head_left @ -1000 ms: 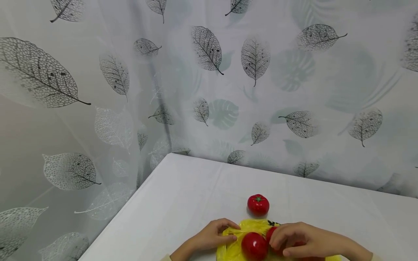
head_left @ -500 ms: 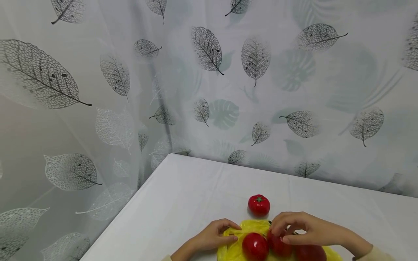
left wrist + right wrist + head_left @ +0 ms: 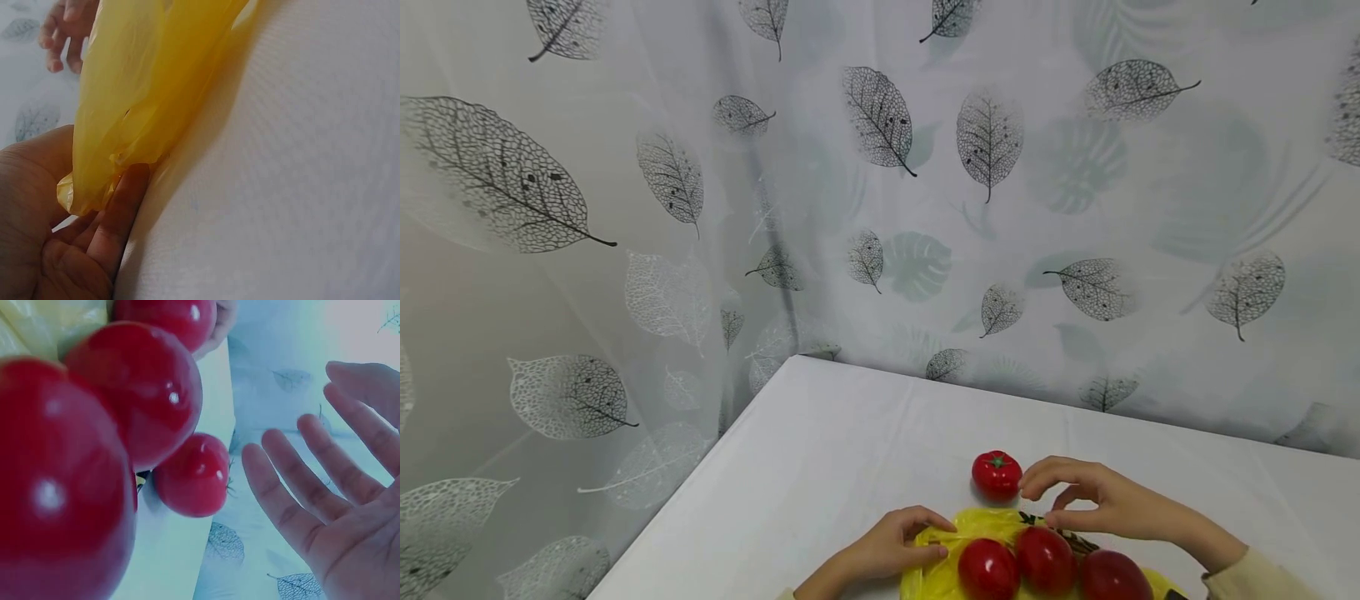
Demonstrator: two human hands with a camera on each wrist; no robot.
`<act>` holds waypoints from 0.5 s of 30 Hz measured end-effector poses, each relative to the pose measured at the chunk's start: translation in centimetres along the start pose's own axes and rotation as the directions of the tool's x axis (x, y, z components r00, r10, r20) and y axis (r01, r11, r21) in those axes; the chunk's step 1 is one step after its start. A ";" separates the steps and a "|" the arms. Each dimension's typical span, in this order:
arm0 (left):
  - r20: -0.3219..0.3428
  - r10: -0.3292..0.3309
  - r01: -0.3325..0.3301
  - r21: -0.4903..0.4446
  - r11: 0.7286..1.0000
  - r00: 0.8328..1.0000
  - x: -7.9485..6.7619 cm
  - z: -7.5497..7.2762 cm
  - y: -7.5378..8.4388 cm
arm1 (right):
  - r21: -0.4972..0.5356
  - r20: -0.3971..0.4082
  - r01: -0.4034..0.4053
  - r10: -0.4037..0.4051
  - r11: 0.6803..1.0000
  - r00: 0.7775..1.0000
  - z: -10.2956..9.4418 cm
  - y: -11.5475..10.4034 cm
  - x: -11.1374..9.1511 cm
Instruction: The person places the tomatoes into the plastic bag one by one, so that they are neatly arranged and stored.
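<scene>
A yellow plastic bag [image 3: 942, 560] lies at the bottom of the head view. My left hand [image 3: 891, 542] holds its left edge between thumb and fingers; in the left wrist view the bag's crumpled rim [image 3: 119, 150] sits inside the grip. On the bag are three glossy red round fruits: a left one [image 3: 988, 569], a middle one [image 3: 1045, 560] and a right one [image 3: 1115, 577]. Just behind the bag stands a red tomato [image 3: 996, 476] with a green calyx. My right hand [image 3: 1108, 500] hovers beside this tomato, fingers loosely bent and holding nothing; the right wrist view shows a gap between them.
The white table [image 3: 850, 442] runs back to a leaf-printed curtain [image 3: 925, 208], which hangs along its back and left sides. Dark print [image 3: 1075, 542] shows on the bag behind the fruits. A beige sleeve [image 3: 1255, 579] covers my right forearm.
My right hand has lifted off the middle red fruit and moved back toward the tomato, uncovering the fruits. The left hand stays on the bag's edge.
</scene>
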State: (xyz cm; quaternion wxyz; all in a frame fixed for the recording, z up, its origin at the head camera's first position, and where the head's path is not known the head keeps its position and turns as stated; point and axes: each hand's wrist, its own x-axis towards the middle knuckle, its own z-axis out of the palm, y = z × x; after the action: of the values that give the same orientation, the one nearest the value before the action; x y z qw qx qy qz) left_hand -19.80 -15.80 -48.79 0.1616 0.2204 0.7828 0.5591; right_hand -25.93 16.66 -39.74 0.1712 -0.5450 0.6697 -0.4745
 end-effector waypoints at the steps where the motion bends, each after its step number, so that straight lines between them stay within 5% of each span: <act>1: 0.000 0.001 -0.001 0.001 1.000 1.000 0.0 0.0 0.0 | -0.014 -0.018 -0.013 0.013 1.000 1.000 -0.1 0.0 0.0; 15: -0.014 -0.034 0.034 -0.008 0.999 0.999 0.0 0.2 -0.1 | -0.183 -0.163 -0.052 0.022 0.982 0.986 -1.4 1.2 0.7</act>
State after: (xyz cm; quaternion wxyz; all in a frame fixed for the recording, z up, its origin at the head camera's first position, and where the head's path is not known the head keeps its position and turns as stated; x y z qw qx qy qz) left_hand -19.73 -15.72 -48.97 0.1667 0.2023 0.7853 0.5609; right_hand -27.88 16.62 -39.80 0.0740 -0.5061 0.7329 -0.4487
